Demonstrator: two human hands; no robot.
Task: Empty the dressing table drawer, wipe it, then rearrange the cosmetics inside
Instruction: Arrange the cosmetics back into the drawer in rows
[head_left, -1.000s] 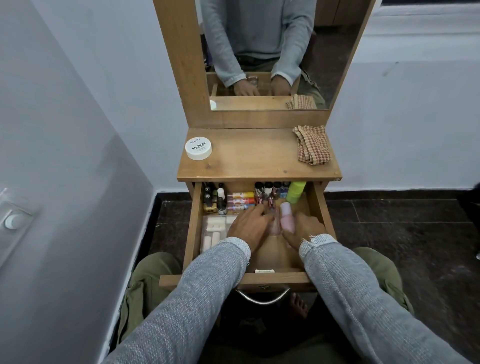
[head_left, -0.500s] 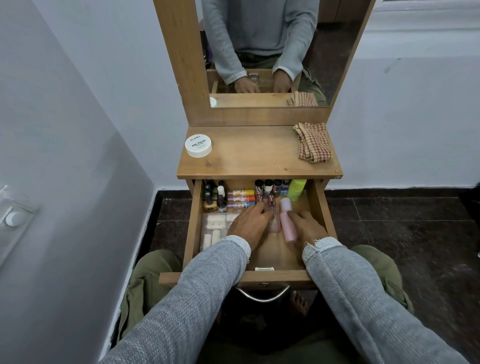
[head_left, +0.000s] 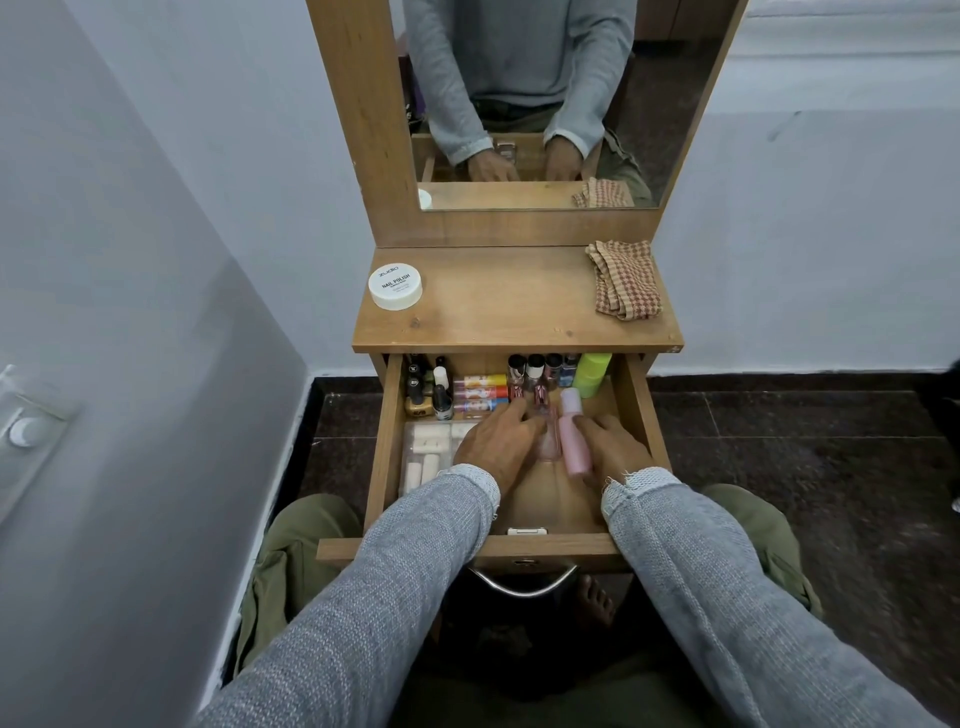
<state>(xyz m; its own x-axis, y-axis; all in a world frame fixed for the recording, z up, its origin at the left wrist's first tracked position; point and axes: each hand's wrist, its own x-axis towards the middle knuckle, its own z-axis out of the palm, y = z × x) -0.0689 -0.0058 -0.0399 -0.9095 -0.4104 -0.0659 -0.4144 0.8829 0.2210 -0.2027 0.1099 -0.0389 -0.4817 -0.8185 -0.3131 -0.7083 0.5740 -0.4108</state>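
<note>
We had both hands down in the open drawer (head_left: 387, 441), mid-floor. Left hand (head_left: 491, 441) lay over a clear pinkish bottle (head_left: 546, 441); fingers looked curled along its 9 o'clock side, but whether they gripped it or just rested there, we couldn't tell. Right hand (head_left: 615, 449) sat just beside a pink bottle (head_left: 574, 439), fingers against its 3 o'clock side; grip also unclear. The two bottles lay flat, touching or nearly so.

Risks as we judged them: the upright small bottles (head_left: 535, 369) and green bottle (head_left: 593, 374) stood at 12 o'clock of the fingertips, near, so any forward nudge could topple that row. The lying bottles were round and could roll apart if released. Lip balm tubes (head_left: 479, 393) at 11 o'clock could get shoved by the left knuckles.

Checked cloth (head_left: 626, 280) lay on the tabletop (head_left: 504, 312) at 1 o'clock, white jar (head_left: 395, 287) at 11 o'clock.
</note>
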